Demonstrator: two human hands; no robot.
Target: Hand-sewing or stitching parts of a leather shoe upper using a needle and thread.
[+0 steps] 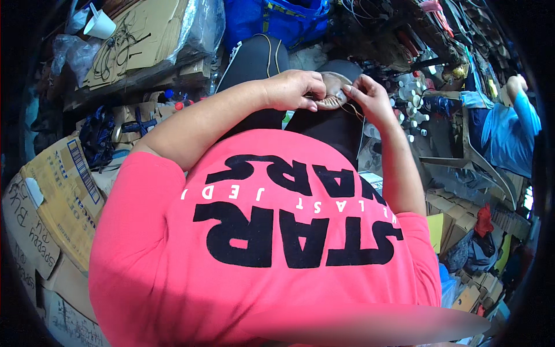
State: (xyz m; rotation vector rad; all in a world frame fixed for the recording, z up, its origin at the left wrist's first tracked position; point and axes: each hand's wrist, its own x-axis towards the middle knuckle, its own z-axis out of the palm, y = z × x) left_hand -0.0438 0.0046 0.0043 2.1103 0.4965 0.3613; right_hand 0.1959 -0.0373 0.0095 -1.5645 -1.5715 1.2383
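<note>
A tan, softly curved piece with a puckered edge [332,103] is held between my hands above my right thigh; it looks like part of a shoe, but its exact kind is unclear. My left hand [296,90] has its fingers curled and pinched on the piece's left edge. On the other side, my right hand [370,99] pinches the upper right edge between thumb and fingers. A thin brown cord [351,111] loops beside the piece, under my right hand. Another tan cord [276,55] lies over my dark-trousered left thigh. Fingers cover part of the piece.
Ahead sits a blue bag [277,23]. At the far left, dark cords and a white cup [100,25] rest on stacked cardboard [141,34]. Cardboard boxes [63,196] line my left. Several small bottles [411,95] stand right, near another person in blue [511,136].
</note>
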